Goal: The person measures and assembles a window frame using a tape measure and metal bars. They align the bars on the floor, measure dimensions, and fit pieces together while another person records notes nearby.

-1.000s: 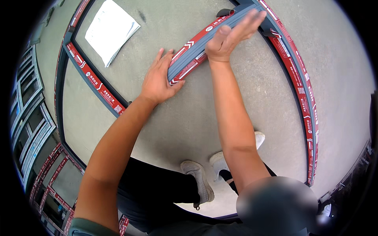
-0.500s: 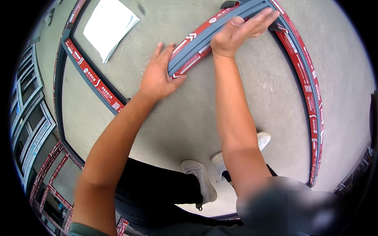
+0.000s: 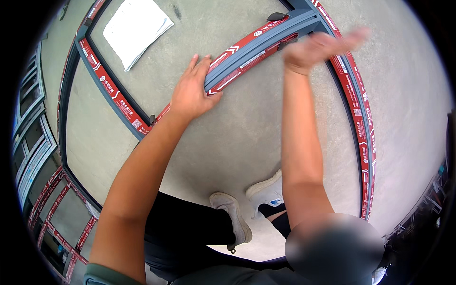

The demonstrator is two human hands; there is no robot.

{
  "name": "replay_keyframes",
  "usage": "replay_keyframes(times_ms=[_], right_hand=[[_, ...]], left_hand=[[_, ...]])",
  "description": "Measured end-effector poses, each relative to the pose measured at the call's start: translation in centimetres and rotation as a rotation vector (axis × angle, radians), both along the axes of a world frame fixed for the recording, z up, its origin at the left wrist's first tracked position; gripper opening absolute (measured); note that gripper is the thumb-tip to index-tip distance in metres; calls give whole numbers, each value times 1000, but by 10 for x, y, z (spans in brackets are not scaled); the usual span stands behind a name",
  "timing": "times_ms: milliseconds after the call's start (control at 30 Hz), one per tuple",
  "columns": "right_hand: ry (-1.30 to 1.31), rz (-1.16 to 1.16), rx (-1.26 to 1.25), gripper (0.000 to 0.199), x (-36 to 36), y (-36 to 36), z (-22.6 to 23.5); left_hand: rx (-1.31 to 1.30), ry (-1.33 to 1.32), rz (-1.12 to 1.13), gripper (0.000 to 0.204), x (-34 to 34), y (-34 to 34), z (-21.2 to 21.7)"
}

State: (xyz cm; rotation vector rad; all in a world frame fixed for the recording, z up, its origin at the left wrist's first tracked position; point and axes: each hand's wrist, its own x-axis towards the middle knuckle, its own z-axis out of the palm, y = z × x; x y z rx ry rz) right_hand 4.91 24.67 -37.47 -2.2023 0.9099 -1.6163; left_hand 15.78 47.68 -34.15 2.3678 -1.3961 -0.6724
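Observation:
A grey window-frame bar (image 3: 266, 35) with red printed film along its sides runs diagonally from beneath my left hand up to the frame's right side. My left hand (image 3: 194, 90) is wrapped over this bar near its middle, fingers on the far side and thumb on the near side. Blurred by motion, my right hand (image 3: 325, 47) is held flat with fingers stretched out, holding nothing. It is beside the joint where the bar meets the right side rail (image 3: 354, 99). Whether it touches the frame I cannot tell. A dark strip end (image 3: 278, 17) curls up on the bar near the joint.
Another red-filmed bar (image 3: 111, 88) slants across the frame's left part. White paper sheets (image 3: 137, 31) lie on the concrete floor inside the frame. More frames stand at the left, some grey (image 3: 35, 147), some red-filmed (image 3: 59, 242). My shoes (image 3: 230, 211) are between the rails.
My right hand has moved right, off the bar, toward the right side rail. My left hand keeps its grip on the bar. The view has shifted slightly.

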Motion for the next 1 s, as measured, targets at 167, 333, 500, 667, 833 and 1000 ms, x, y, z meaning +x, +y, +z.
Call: replay_keyframes(times_ms=[167,333,500,667,833,1000], right_hand=[[178,47,139,69,1,34,-9],[276,-145,877,72,-2,45,32],[410,-511,1177,78,32,20,50],[476,-536,1189,63,37,14,34],[597,-533,987,56,31,11,22],[673,-455,959,53,27,-2,8]], left_hand=[[-15,-45,0,85,4,11,-3],[18,-99,28,83,3,19,-1],[0,-85,76,82,-1,15,13],[-3,-59,98,83,-1,18,9],[1,-20,113,83,0,20,7],[87,-79,100,79,0,23,12]])
